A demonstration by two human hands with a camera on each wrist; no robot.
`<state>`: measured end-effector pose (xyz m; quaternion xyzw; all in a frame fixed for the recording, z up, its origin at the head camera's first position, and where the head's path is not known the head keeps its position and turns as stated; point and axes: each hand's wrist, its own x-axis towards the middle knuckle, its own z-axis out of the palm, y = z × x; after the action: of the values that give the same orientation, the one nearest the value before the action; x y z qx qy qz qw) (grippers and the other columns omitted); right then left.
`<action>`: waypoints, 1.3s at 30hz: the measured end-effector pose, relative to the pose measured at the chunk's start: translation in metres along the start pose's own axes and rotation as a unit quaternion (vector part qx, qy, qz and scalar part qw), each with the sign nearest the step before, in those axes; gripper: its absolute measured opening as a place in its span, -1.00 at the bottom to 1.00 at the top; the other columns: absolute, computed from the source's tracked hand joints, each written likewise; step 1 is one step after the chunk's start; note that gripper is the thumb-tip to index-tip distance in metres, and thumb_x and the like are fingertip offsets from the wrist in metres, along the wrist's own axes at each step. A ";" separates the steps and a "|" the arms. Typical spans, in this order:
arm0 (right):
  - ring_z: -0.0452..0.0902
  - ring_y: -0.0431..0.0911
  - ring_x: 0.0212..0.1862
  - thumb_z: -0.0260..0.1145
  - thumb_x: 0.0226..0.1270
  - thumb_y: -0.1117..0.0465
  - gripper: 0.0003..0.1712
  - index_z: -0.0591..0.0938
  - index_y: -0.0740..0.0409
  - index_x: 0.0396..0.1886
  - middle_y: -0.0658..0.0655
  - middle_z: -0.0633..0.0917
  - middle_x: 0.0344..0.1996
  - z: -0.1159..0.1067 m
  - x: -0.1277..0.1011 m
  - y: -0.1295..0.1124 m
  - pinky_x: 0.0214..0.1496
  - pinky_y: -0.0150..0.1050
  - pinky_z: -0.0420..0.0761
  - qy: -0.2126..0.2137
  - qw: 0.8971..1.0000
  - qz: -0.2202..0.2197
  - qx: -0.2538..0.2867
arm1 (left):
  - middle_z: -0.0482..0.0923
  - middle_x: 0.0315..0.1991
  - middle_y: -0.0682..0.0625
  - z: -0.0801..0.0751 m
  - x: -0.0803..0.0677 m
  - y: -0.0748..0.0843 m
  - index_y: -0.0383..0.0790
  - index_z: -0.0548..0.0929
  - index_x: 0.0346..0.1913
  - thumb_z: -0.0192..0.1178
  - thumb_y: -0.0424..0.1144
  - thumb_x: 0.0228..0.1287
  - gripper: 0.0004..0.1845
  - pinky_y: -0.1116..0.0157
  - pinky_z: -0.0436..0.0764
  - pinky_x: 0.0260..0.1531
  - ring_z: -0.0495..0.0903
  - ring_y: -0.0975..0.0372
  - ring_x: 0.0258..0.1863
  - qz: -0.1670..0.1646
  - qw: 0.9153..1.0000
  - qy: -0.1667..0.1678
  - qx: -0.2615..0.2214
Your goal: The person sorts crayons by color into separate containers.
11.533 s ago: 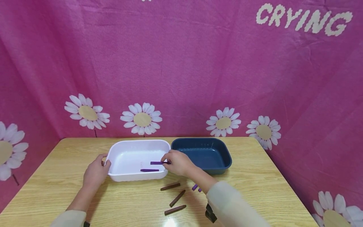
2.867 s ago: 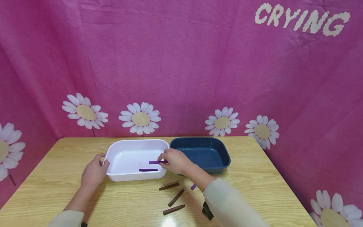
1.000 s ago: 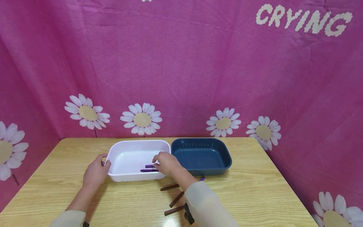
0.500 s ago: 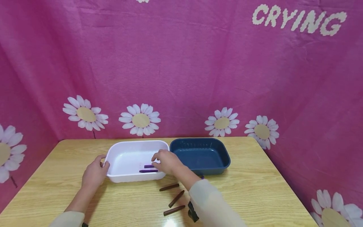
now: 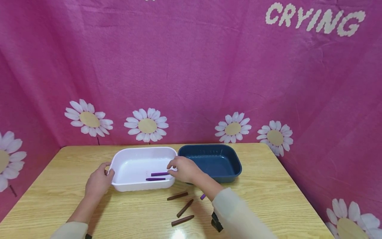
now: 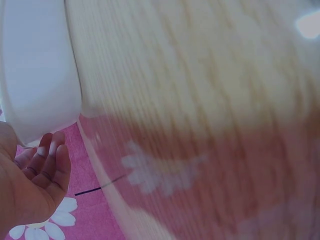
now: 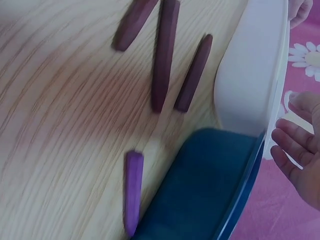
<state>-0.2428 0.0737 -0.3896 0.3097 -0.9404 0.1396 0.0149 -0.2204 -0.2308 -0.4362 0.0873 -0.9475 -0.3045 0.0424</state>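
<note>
Two purple crayons point(image 5: 159, 174) lie in the front right part of the white basin point(image 5: 143, 186). Just right of them, over the basin's right rim, hovers my right hand point(image 5: 186, 170); its fingers are relaxed with nothing between them in the right wrist view. My left hand point(image 5: 97, 183) grips the left rim of the white basin, thumb toward the front corner; the left wrist view shows its fingers point(image 6: 52, 160) bent near the rim. On the table lie three brown crayons point(image 5: 185, 208) and one purple crayon point(image 7: 133, 192), partly hidden by my right forearm in the head view.
A dark blue basin point(image 5: 232, 172) stands directly right of the white one, their rims touching or nearly so. Both sit toward the back of the wooden table point(image 5: 143, 215). Behind hangs a pink curtain point(image 5: 191, 66) printed with daisies.
In the last half second my right hand has drawn back rightward, leaving the purple crayon in the basin. Two purple crayons showed on the table in the oldest frame; one shows now.
</note>
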 end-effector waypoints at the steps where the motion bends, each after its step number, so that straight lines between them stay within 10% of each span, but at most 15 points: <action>1: 0.48 -0.22 -0.32 0.25 0.28 0.09 -0.77 0.72 0.05 -0.17 0.00 0.67 -0.31 -0.001 -0.002 0.002 -0.26 -0.39 0.48 0.003 1.000 -0.003 0.002 | 0.49 -0.25 -0.27 0.000 0.000 0.000 -0.40 0.29 0.27 -0.10 -0.14 0.35 -0.47 0.12 0.43 -0.36 0.45 0.01 -0.33 0.000 1.000 0.000 0.000; 39: 0.49 -0.17 -0.37 0.30 0.21 0.14 -0.84 0.71 0.07 -0.26 -0.04 0.61 -0.39 -0.028 -0.099 0.065 -0.31 -0.38 0.46 0.002 0.999 -0.036 -0.006 | 0.49 -0.28 -0.26 -0.001 -0.001 0.002 -0.42 0.29 0.26 -0.09 -0.15 0.35 -0.48 0.17 0.41 -0.42 0.45 0.03 -0.37 0.000 1.000 -0.003 0.003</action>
<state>-0.2027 0.1885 -0.3906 0.3434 -0.9293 0.1343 0.0232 -0.2197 -0.2298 -0.4346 0.0868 -0.9487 -0.3015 0.0396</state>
